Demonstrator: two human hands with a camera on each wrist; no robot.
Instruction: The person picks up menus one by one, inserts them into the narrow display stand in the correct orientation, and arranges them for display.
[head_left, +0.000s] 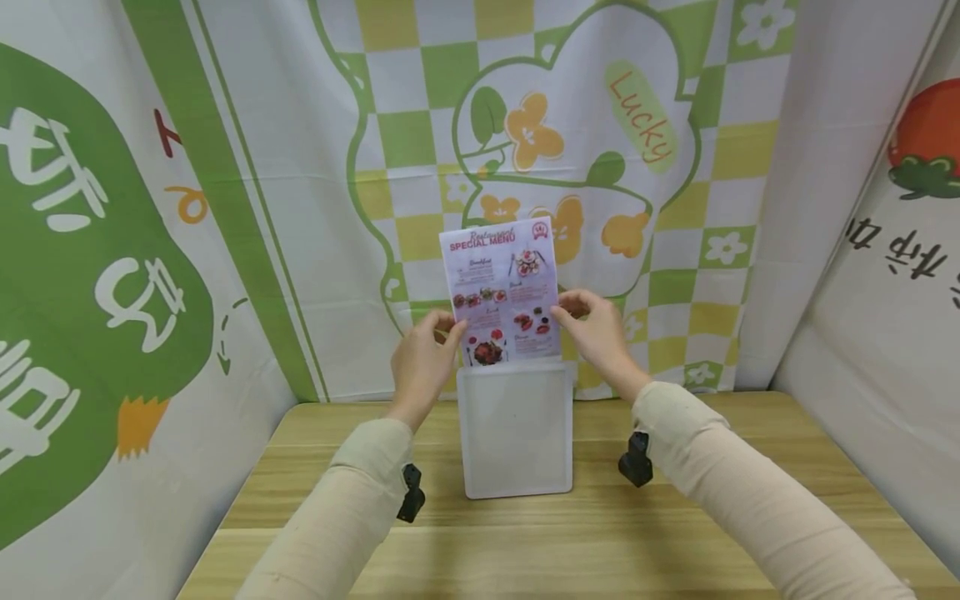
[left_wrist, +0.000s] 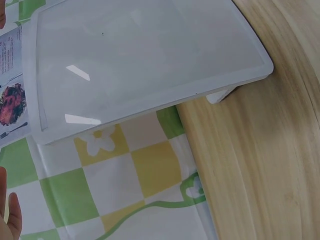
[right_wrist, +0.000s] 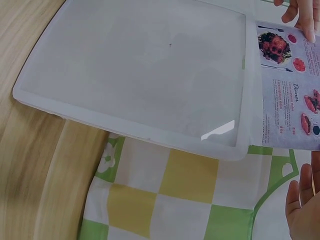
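Pale wood makes up the surface [head_left: 525, 542], and on it, directly below both hands, stands a frosted clear acrylic holder [head_left: 516, 433], upright on small feet and set close against the green-and-yellow checked backdrop [head_left: 675, 250]. Between the hands is a printed menu sheet [head_left: 504, 292], pinkish-white with red headings and small food photos, held upright with its lower edge just at or inside the holder's top opening; most of the sheet stands above the rim. The left hand [head_left: 422, 360] pinches the sheet's left edge, thumb in front and fingers curled behind, and the right hand [head_left: 596, 333] pinches the right edge the same way, so both are closed lightly on the paper rather than on the holder. Gripping the two side edges keeps the thin sheet flat and square to the narrow slot, which seems to be why neither hand touches the holder itself. From the left wrist view the holder's broad clear panel [left_wrist: 145, 60] fills the frame with a strip of the menu showing beside it; the right wrist view shows the same panel [right_wrist: 145, 70], the menu's lower part [right_wrist: 290, 100] past its top edge, and fingertips [right_wrist: 300, 15] on the paper.
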